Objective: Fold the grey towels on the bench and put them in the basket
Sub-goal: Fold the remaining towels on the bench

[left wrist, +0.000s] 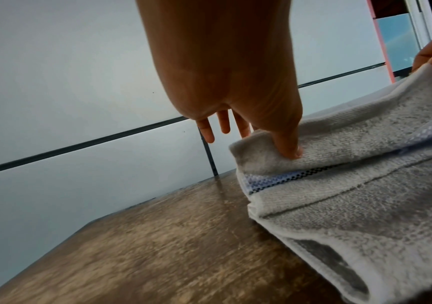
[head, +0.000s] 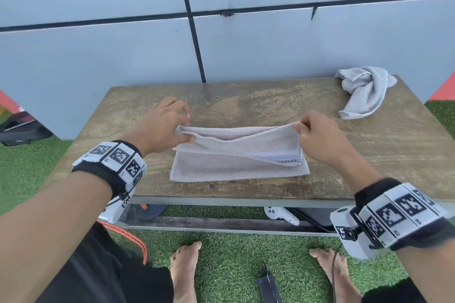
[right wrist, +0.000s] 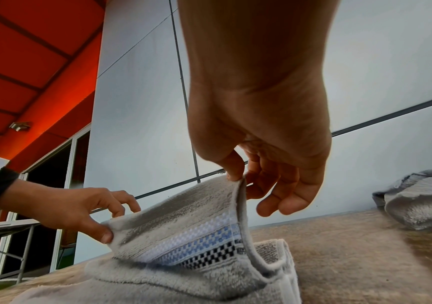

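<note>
A grey towel point(head: 236, 160) with a blue and black checked band lies partly folded on the wooden bench point(head: 246, 101). Its far edge is lifted off the bench. My left hand point(head: 183, 129) pinches the towel's left corner between thumb and forefinger point(left wrist: 290, 148), the other fingers spread behind. My right hand point(head: 299, 126) pinches the right corner, thumb point(right wrist: 233, 172) on the edge, the other fingers loosely curled. The towel point(right wrist: 183, 236) sags between the two hands. A second grey towel point(head: 364, 91) lies crumpled at the bench's far right corner, also in the right wrist view point(right wrist: 417, 197). No basket is in view.
A pale panelled wall point(head: 221, 44) stands right behind the bench. Green artificial grass point(head: 234, 253) covers the floor, with my bare feet and a dark device point(head: 268, 288) on it. A white controller point(head: 283, 215) lies under the bench. An orange-rimmed object point(head: 134, 241) sits by my left leg.
</note>
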A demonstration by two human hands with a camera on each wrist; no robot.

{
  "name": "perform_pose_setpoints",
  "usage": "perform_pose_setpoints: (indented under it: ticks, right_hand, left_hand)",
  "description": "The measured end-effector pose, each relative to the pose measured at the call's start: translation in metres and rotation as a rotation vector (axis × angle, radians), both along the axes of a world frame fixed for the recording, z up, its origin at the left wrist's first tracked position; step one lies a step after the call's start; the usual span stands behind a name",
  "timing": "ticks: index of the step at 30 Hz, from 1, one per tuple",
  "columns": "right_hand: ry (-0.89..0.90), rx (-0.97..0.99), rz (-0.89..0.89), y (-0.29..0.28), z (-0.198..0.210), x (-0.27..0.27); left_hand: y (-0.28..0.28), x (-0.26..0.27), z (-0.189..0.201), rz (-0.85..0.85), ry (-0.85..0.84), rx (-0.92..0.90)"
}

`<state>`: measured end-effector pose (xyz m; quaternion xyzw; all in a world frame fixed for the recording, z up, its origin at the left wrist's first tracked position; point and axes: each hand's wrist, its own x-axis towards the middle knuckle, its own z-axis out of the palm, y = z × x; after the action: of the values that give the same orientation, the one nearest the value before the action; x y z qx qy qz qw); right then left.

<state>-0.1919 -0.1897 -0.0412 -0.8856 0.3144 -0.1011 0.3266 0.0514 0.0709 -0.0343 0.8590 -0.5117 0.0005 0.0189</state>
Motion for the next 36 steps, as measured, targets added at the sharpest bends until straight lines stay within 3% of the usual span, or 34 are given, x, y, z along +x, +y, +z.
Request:
perform_pose_setpoints:
  ticks: [5, 9, 14, 25, 31, 36]
  right_hand:
    - [0.021, -0.020, -0.035, 0.001, -0.001, 0.010]
    - [0.037, -0.053, -0.053, 0.004, -0.006, 0.019]
    - [0.035, -0.054, -0.065, 0.005, -0.010, 0.022]
    - [0.066, -0.063, -0.078, 0.005, -0.015, 0.014]
    - [0.062, -0.053, -0.092, 0.006, -0.016, 0.013]
    - [0.050, -0.045, -0.099, 0.006, -0.018, 0.012]
  left_hand:
    - [0.020, 0.003, 0.002, 0.079, 0.106, -0.121]
    - [0.030, -0.002, -0.003, 0.170, 0.184, -0.115]
    - [0.034, -0.010, -0.012, 0.190, 0.297, -0.304]
    - [0.035, -0.009, -0.021, 0.202, 0.283, -0.228]
    - [0.038, -0.010, -0.017, 0.272, 0.374, -0.282]
    - [0.039, -0.010, -0.011, 0.275, 0.326, -0.276]
